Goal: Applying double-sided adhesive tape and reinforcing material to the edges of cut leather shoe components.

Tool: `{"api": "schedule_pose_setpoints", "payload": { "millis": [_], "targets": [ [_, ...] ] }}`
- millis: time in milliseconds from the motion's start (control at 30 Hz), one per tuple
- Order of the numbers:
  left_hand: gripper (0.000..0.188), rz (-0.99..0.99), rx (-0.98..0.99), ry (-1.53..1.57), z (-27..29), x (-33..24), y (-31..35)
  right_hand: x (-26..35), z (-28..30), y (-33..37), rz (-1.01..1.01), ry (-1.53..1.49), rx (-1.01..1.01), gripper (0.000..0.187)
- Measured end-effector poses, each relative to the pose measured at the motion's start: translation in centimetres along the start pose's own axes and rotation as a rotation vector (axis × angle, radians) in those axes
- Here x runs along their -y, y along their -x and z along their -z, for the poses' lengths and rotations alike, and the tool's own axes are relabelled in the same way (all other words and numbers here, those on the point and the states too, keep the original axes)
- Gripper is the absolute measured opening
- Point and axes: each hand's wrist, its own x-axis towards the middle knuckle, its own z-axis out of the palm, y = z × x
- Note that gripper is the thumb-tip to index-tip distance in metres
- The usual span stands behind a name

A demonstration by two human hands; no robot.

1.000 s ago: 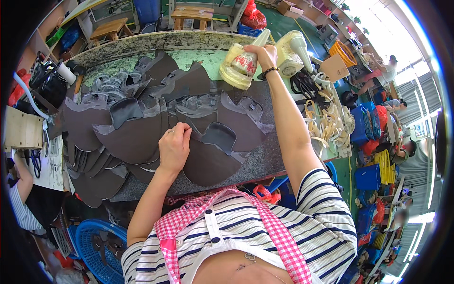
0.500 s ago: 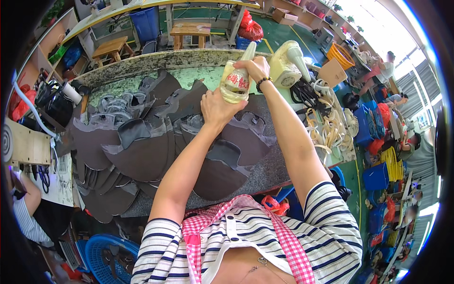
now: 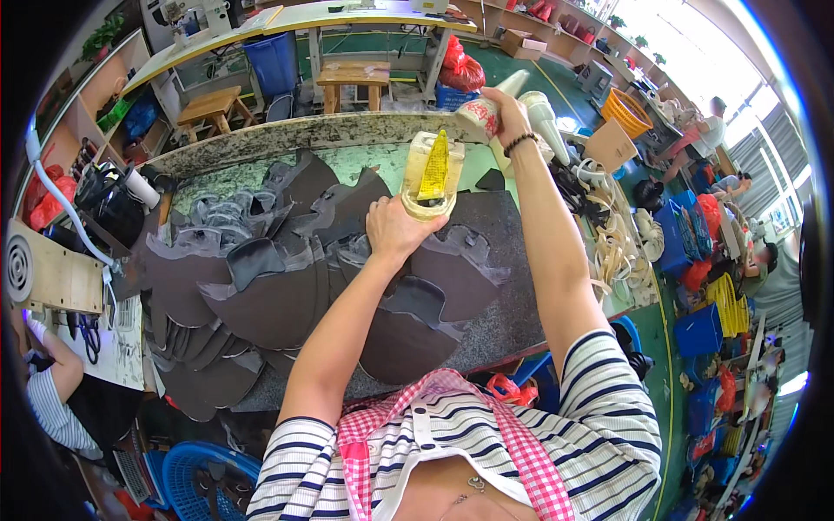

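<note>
My left hand (image 3: 400,227) is closed round the near end of a pale, worn, open-topped container (image 3: 415,156). A bright yellow, pointed piece with a textured surface (image 3: 433,169) shows inside it. Farther right, my right hand (image 3: 512,122) grips a pale, cone-tipped bottle (image 3: 479,116) with red print, tilted with its narrow tip away to the right. My fingers partly cover the bottle. A similar pale cone (image 3: 542,120) stands just beyond my right wrist. Below and left of my hands lie several dark brown curved sheet pieces (image 3: 269,291) with grey, partly translucent edges.
A raised, stained board (image 3: 347,130) edges the bench at the back. Cream straps (image 3: 612,252) are heaped at the right. A beige machine (image 3: 56,265) stands at the left, and a blue basket (image 3: 195,456) sits below. Other people are at the left and far right.
My right hand has moved right and away with the cone-tipped bottle, apart from the container in my left hand. The yellow piece inside has come into sight. The whole view has shifted slightly.
</note>
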Motion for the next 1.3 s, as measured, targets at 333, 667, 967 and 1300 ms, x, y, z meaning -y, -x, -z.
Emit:
{"api": "schedule_pose_setpoints", "payload": {
  "millis": [333,667,967,1300],
  "targets": [
    [0.065,-0.065,0.028,0.224,13.4,2.3,5.7,-6.1,5.5,12.6,1.056,0.808,-0.345,0.084],
    [0.051,0.052,-0.08,0.219,9.3,4.4,14.5,-4.7,-2.1,8.3,0.425,0.923,0.276,0.036],
    [0.034,-0.407,-0.207,-0.014,7.9,5.6,17.9,-1.0,4.0,14.0,0.071,1.119,0.252,0.029],
    [0.029,-0.47,-0.174,-0.052,7.9,6.5,19.2,-4.4,-6.0,26.7,0.547,0.635,0.903,0.013]
  ]
}}
